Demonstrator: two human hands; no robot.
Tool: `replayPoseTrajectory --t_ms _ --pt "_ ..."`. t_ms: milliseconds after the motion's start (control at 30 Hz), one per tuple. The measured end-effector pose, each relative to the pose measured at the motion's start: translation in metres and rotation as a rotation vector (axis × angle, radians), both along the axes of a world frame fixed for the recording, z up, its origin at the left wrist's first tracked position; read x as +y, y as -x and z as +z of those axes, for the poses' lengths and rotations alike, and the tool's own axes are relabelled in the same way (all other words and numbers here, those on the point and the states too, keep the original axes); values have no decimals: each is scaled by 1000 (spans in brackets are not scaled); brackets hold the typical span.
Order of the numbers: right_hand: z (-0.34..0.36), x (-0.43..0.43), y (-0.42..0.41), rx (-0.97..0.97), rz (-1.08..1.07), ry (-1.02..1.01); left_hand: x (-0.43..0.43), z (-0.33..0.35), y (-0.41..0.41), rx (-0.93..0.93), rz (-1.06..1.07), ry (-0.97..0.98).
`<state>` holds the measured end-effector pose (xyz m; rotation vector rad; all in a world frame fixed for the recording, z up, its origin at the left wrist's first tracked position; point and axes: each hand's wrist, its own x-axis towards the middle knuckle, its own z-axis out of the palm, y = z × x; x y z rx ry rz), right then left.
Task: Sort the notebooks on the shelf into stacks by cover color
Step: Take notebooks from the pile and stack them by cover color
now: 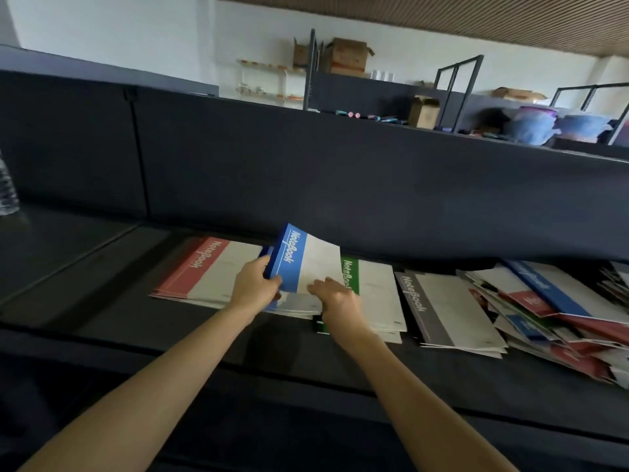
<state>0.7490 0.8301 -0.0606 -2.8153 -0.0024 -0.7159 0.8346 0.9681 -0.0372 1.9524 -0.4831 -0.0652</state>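
The unsorted pile [544,311] at the shelf's [102,267] right end is cut off by the frame edge, and its covers are blurred. The blue stack [299,306] at mid-shelf is largely hidden beneath the hands. Above it a blue notebook [306,264] is held tilted, far edge raised. Its spine side is gripped by the left hand [255,284], fingers curled round it. The right hand [337,296] is laid on the white cover; whether a pinch is made cannot be told. A red stack [204,274] is seen to the left; a green stack [377,294] and a grey stack [449,308] are seen to the right.
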Motion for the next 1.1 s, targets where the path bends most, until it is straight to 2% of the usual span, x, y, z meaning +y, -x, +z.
replayPoseTrajectory --t_ms 67,200,367,433,600,867,1100 --pt "3 16 -11 59 3 13 15 -8 -12 -139 -6 -161" --pt "-7 29 -25 348 -130 29 33 -26 -26 -295 -84 -534" --pt "-10 31 -29 414 -214 0 39 -30 -32 -475 -117 -825" --pt "-8 32 -27 390 -224 -75 30 -23 -29 -515 -106 -885" --pt "1 15 -9 304 -255 -168 -6 -21 -21 -545 -185 -841" --pt "13 -67 55 305 -538 -199 -99 -22 30 -582 -387 -711" --pt "24 -154 115 241 -687 -183 -203 -12 90 -587 -511 -587"
